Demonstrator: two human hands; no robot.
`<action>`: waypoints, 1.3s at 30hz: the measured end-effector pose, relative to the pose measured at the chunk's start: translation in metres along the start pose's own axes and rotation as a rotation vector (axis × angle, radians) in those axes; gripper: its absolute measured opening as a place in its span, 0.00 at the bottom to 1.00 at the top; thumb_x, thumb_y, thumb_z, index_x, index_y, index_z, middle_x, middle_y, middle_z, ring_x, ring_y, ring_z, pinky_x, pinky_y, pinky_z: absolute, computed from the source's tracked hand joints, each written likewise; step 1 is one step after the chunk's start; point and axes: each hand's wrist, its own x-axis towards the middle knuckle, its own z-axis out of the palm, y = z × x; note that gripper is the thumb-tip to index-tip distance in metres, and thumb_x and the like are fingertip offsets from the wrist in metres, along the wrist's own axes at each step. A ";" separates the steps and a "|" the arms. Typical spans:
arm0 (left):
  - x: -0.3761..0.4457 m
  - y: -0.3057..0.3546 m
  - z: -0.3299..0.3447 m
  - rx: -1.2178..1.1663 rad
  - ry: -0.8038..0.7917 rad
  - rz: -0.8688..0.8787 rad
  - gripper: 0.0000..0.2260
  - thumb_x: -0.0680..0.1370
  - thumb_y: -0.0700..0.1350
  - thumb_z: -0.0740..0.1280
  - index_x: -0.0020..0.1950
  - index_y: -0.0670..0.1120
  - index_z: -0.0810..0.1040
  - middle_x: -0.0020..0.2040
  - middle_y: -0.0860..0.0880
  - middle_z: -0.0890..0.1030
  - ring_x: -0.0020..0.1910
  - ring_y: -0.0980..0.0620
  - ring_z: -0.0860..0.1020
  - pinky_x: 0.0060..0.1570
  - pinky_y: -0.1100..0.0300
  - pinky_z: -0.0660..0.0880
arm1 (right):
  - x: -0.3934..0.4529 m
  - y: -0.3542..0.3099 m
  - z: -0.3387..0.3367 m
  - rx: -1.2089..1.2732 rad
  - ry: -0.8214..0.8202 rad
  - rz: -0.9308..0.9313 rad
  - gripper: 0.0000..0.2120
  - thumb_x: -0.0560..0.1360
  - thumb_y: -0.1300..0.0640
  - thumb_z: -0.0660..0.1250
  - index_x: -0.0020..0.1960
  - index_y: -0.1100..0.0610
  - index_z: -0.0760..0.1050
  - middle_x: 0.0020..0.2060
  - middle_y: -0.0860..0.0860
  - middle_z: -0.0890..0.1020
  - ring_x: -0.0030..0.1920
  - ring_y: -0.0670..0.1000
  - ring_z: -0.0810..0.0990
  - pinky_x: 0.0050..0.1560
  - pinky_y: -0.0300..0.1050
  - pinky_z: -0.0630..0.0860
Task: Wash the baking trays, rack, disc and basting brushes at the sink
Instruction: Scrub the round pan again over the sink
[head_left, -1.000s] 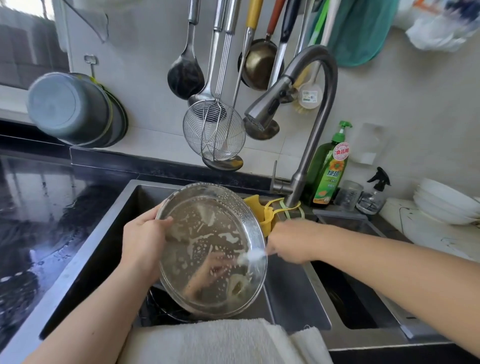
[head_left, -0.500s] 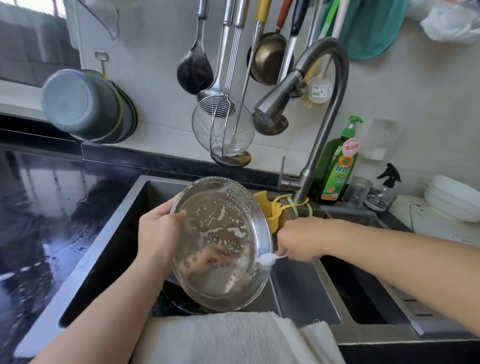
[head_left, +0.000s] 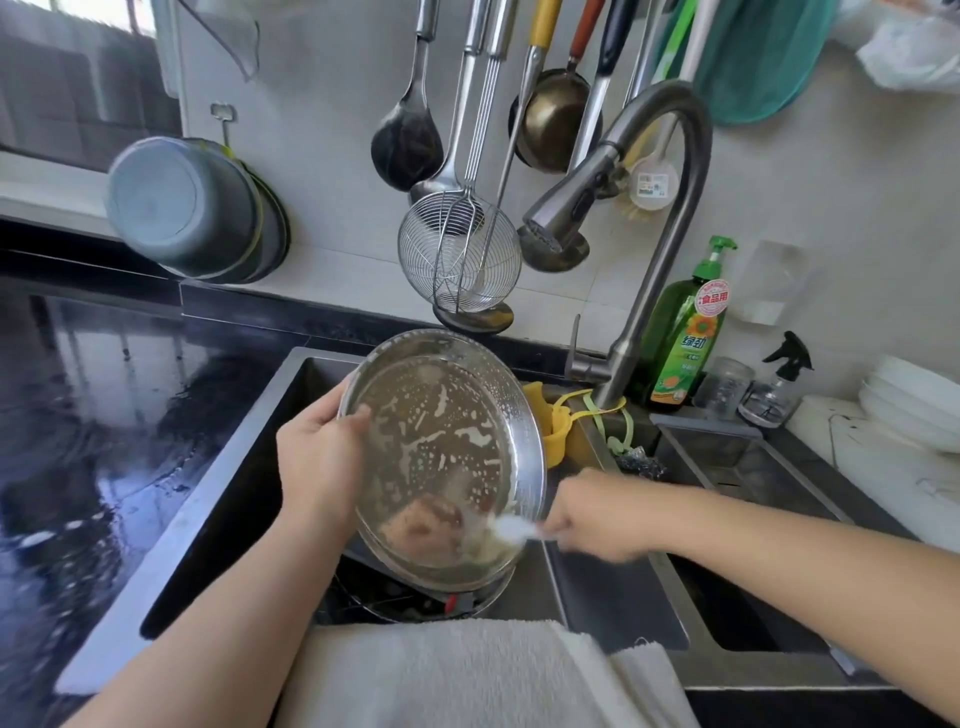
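A round steel baking tray (head_left: 441, 441), streaked with white suds, is tilted upright over the left sink basin. My left hand (head_left: 317, 457) grips its left rim, thumb inside. My right hand (head_left: 597, 514) grips a small brush (head_left: 511, 530) with a white soapy head that touches the tray's lower right inside edge; the hand is motion-blurred. Below the tray, dark wire and metal items (head_left: 405, 597) lie in the basin, mostly hidden.
The faucet (head_left: 654, 218) arches over the sink divider. A yellow holder (head_left: 550, 431) hangs on the basin edge, a green soap bottle (head_left: 685, 343) behind it. Hanging utensils (head_left: 462, 249) above. White towel (head_left: 467, 670) drapes the front edge. Stacked white bowls (head_left: 914, 400) at right.
My right hand has moved the brush down to the tray's lower right edge. The tray stays tilted in my left hand. The view has shifted slightly.
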 end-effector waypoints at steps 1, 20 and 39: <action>0.000 -0.001 0.001 0.007 -0.002 0.010 0.23 0.80 0.33 0.63 0.50 0.60 0.87 0.47 0.53 0.88 0.49 0.50 0.87 0.55 0.48 0.83 | -0.004 -0.008 0.004 0.072 -0.083 -0.047 0.14 0.83 0.55 0.64 0.68 0.49 0.79 0.39 0.45 0.78 0.36 0.49 0.75 0.37 0.44 0.73; 0.010 -0.012 -0.004 -0.012 0.054 0.107 0.21 0.80 0.32 0.64 0.63 0.52 0.86 0.54 0.49 0.88 0.57 0.48 0.85 0.62 0.43 0.80 | 0.028 -0.038 -0.008 0.234 -0.089 0.065 0.11 0.79 0.57 0.67 0.60 0.57 0.83 0.39 0.48 0.82 0.36 0.47 0.79 0.44 0.44 0.80; 0.015 -0.014 -0.008 -0.060 0.057 0.197 0.17 0.81 0.34 0.65 0.64 0.48 0.85 0.55 0.47 0.87 0.58 0.44 0.84 0.63 0.40 0.79 | -0.006 -0.072 0.008 0.380 0.032 0.022 0.15 0.84 0.58 0.58 0.63 0.57 0.81 0.48 0.56 0.83 0.37 0.51 0.76 0.36 0.44 0.72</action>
